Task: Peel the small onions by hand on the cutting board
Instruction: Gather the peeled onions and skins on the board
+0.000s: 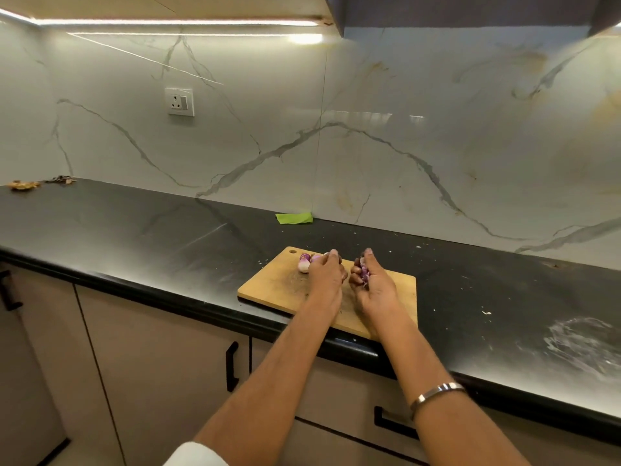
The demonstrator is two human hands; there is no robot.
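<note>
The right hand (369,284) curls its fingers around purple onion skins and a small onion (364,271), held just above the wooden cutting board (268,285). Beside it, the left hand (327,274) reaches palm down, its fingers bent onto the small onions (304,263) lying on the board's far corner. Beyond both hands, a green cloth (294,218) lies against the marble wall on the black countertop (134,230).

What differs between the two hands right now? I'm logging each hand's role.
The left hand reaches to the small onions on the cutting board; the right hand cups purple onion pieces. The right forearm wears a metal bangle; the left is bare. Both are over the board.
</note>
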